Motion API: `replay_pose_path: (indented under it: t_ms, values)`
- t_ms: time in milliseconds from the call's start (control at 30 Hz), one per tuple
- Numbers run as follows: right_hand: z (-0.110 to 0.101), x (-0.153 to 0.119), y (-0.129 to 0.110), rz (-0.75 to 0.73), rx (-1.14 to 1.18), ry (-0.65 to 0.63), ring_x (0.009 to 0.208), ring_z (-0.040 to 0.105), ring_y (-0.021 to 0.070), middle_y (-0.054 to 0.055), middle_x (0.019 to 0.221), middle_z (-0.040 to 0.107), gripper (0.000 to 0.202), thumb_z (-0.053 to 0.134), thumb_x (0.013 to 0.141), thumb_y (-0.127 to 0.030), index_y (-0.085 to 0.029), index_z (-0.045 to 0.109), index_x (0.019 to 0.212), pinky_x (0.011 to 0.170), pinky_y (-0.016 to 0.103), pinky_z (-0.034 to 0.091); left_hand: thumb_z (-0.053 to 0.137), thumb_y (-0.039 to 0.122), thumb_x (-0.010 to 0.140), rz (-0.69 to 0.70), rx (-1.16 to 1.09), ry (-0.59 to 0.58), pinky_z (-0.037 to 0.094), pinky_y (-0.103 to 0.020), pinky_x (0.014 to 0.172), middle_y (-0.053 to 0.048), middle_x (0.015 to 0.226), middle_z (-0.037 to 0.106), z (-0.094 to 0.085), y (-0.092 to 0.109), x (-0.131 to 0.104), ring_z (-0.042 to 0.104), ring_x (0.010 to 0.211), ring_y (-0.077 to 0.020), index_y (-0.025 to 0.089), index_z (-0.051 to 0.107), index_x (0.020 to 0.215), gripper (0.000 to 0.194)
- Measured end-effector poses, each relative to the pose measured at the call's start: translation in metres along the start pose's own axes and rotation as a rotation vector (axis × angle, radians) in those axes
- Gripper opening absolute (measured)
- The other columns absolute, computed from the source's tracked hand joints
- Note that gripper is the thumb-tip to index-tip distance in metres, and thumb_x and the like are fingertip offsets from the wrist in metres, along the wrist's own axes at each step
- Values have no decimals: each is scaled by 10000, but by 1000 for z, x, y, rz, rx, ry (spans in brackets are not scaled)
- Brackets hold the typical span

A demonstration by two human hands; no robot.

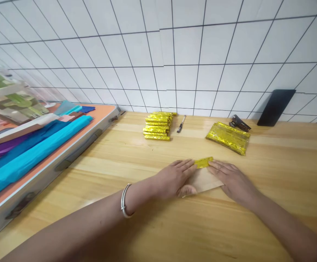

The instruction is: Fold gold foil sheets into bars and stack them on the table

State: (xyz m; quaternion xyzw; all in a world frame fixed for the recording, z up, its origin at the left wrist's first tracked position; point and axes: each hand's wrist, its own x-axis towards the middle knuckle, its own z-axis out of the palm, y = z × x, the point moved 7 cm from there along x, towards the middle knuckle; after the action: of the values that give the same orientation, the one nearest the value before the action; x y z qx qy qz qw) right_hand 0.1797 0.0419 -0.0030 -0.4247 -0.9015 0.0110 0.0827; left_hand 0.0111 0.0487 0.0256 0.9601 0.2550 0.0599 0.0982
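A narrow strip of shiny gold foil (203,162) lies on the wooden table at the top edge of a pale, thin sheet (206,180). My left hand (175,178), with a silver bangle on its wrist, rests with outstretched fingers on the left end of the foil; its thumb lies over the sheet's lower left corner. On the right end, my right hand (231,180) presses with its fingers extended and lying flat. The sheet's two side edges are partly hidden under my hands.
Gold rolls (157,125) are stacked near the tiled wall, beside a pen (181,124). A flat gold packet (228,138) lies by a black clip (240,123). A black phone-like slab (276,107) leans on the wall. At left, an orange-topped case (104,112) carries a blue roll (44,154).
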Motion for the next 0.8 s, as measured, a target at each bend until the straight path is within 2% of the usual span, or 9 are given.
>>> replay_pose_path:
  t_ms: [100,200,267,400,533,633,700,800]
  values:
    - [-2,2,0,9,19,-5,1288,346,207,55,1407,398,700,431,670,-33,-218,395,1345,1032,428,324,379,707,767,11,-14,-9,145,-463,1095,-200,1473,165,10,5,-17,134,1366,-322,89,147,1423,932]
    - [-5,4,1,1,27,1,1336,255,218,62,1470,275,723,450,681,-61,-208,338,1380,1051,434,298,421,783,667,23,-26,-6,120,-474,1099,-221,1473,134,14,2,-19,110,1366,-343,77,150,1422,1069]
    - [-4,4,2,-16,23,-12,1355,206,222,69,1483,236,710,457,693,-79,-196,334,1382,1067,437,272,436,800,633,39,-34,-17,116,-471,1101,-226,1470,141,14,-2,-16,114,1365,-343,73,159,1421,1106]
    - [-1,3,2,-19,12,-73,1343,243,224,82,1464,283,682,475,722,-123,-192,333,1386,1071,436,267,473,798,607,54,-27,-14,114,-489,1097,-215,1466,175,13,-9,-14,147,1359,-342,98,194,1417,1106]
    - [0,0,-4,5,-32,-99,1346,231,243,98,1472,256,672,487,745,-162,-183,317,1395,1063,451,270,473,735,690,10,-27,38,146,-498,1094,-197,1447,253,9,-7,-19,216,1346,-322,124,216,1413,981]
    - [2,-4,-9,22,-59,-101,1351,212,252,107,1475,243,677,478,746,-147,-177,303,1400,1053,465,271,417,559,848,-38,-32,83,203,-455,1097,-153,1410,356,7,-2,-29,285,1328,-268,155,302,1381,679]
    - [3,-7,-10,37,-64,-100,1355,194,261,113,1475,241,671,474,748,-137,-174,307,1397,1051,475,266,391,433,900,-50,-41,97,239,-428,1095,-126,1393,393,8,0,-35,299,1324,-241,171,353,1354,526]
    - [3,-10,-11,47,-13,-90,1360,177,261,107,1463,278,615,477,773,-162,-192,350,1373,1054,480,254,410,389,901,-50,-81,96,253,-430,1098,-120,1399,386,11,-1,-42,287,1330,-241,180,358,1350,497]
